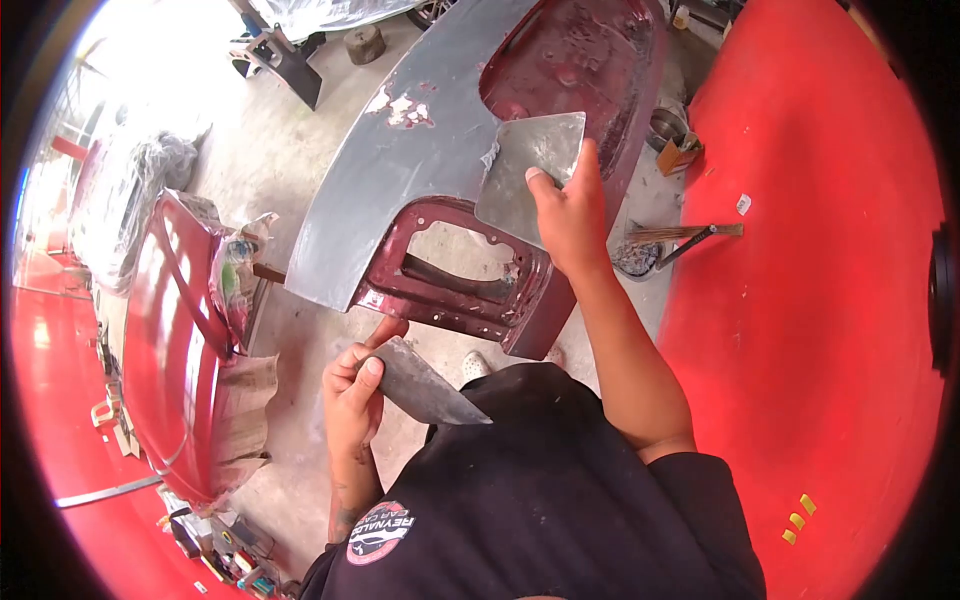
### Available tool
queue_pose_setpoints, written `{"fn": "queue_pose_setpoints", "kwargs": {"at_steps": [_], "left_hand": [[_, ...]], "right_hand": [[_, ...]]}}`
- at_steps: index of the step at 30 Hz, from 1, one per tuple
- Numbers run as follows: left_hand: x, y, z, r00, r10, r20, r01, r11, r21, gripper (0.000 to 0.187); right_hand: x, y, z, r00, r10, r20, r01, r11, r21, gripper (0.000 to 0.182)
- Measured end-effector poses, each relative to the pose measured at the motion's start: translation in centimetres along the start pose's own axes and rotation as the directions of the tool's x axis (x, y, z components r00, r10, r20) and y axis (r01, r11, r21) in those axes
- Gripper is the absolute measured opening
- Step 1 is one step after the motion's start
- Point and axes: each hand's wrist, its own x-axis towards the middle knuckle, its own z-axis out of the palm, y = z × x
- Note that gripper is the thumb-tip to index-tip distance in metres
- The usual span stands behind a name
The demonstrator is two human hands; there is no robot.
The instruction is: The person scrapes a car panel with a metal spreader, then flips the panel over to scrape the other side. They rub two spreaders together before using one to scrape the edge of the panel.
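Observation:
My right hand point(572, 215) grips a flat grey plate point(522, 165), its thumb on the top face, held over the middle of a car panel. A small grey lump clings to the plate's left edge. Near the panel's lower left corner, my left hand point(355, 385) pinches a second, darker grey plate point(425, 385) between thumb and fingers, with one finger pointing up. This plate hangs tilted in front of my black shirt. The car panel point(350, 210) is grey on its outer side, with bare patches near the top, and dark red around its recess and oval opening.
A red car surface point(800, 300) fills the right side. At the left, a red bumper point(175, 350) is partly wrapped in paper and plastic. A metal bowl point(665, 125) and a small box point(680, 155) lie right of the panel. A round block point(364, 44) is on the floor.

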Motion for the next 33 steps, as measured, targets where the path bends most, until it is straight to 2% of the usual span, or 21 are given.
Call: {"fn": "queue_pose_setpoints", "kwargs": {"at_steps": [2,4,6,7,8,10,12,14,16,18,20,22,25,26,29,32,33], "left_hand": [[0.2,0.1,-0.1,1.000,-0.004,0.022,0.004,1.000,0.003,0.020],[0.1,0.1,0.0,1.000,0.013,0.003,-0.013,0.997,-0.070,0.019],[0.0,0.1,0.1,1.000,-0.005,-0.015,0.004,0.999,-0.045,0.020],[-0.2,0.2,0.0,0.999,-0.026,-0.027,0.026,1.000,-0.014,0.022],[-0.2,0.2,-0.1,0.999,-0.030,-0.028,0.029,1.000,-0.009,0.022],[-0.1,0.0,-0.2,0.999,-0.038,-0.014,0.037,0.999,-0.016,0.022],[0.0,0.2,0.0,1.000,-0.021,-0.003,0.021,1.000,-0.018,0.022],[0.0,0.2,0.0,1.000,0.001,-0.004,-0.001,1.000,-0.025,0.022],[-0.1,-0.1,0.0,1.000,0.003,-0.017,-0.004,0.994,-0.106,0.019],[-0.3,0.0,0.0,1.000,-0.022,-0.013,0.021,0.998,-0.061,0.020],[-0.1,0.1,0.1,0.999,-0.031,0.009,0.031,0.999,-0.019,0.021],[-0.1,0.0,0.0,1.000,0.001,0.001,-0.001,1.000,-0.031,0.022],[-0.3,-0.1,-0.2,1.000,0.030,0.006,-0.030,0.999,-0.040,0.022],[-0.3,-0.1,-0.2,1.000,0.029,-0.002,-0.030,0.999,-0.042,0.022],[-0.4,0.2,0.0,1.000,-0.020,-0.007,0.020,0.999,-0.028,0.023],[-0.2,0.1,0.0,1.000,-0.005,0.027,0.006,1.000,-0.010,0.024],[-0.2,0.0,-0.1,1.000,0.009,0.012,-0.009,1.000,0.000,0.024]], "right_hand": [[0.2,0.2,-0.5,0.995,0.091,0.042,-0.092,0.995,0.039,0.038],[-0.8,1.6,-1.5,0.995,0.079,0.059,-0.083,0.994,0.065,0.037],[-1.9,1.5,-1.8,0.978,0.195,0.075,-0.208,0.950,0.233,0.036],[-1.8,1.5,-0.9,0.992,0.118,0.036,-0.122,0.975,0.183,0.035],[-1.2,0.8,-0.3,0.992,0.123,0.036,-0.128,0.974,0.186,0.035],[0.5,-1.1,0.2,0.986,0.132,0.103,-0.129,0.991,-0.040,0.036],[0.5,-0.4,-0.3,0.982,0.145,0.119,-0.146,0.989,-0.004,0.037],[-0.4,0.6,-0.9,0.990,0.084,0.113,-0.098,0.987,0.129,0.034],[-0.3,0.3,-0.7,0.992,0.068,0.107,-0.080,0.991,0.111,0.034],[-0.4,-0.6,-0.2,0.993,0.072,0.095,-0.081,0.992,0.095,0.033],[1.1,-1.2,0.6,0.989,0.091,0.121,-0.090,0.996,-0.016,0.034],[0.8,-0.3,0.1,0.990,0.087,0.107,-0.088,0.996,0.007,0.034],[-0.6,0.8,-1.5,0.987,0.106,0.121,-0.128,0.973,0.193,0.036],[-0.4,0.7,-1.2,0.986,0.107,0.129,-0.131,0.973,0.192,0.036],[0.7,-0.8,0.0,0.985,0.118,0.124,-0.124,0.992,0.038,0.039],[0.3,0.7,-0.9,0.992,0.083,0.093,-0.090,0.994,0.068,0.041],[-0.3,3.3,-1.7,0.994,0.081,0.074,-0.088,0.991,0.099,0.041]]}}
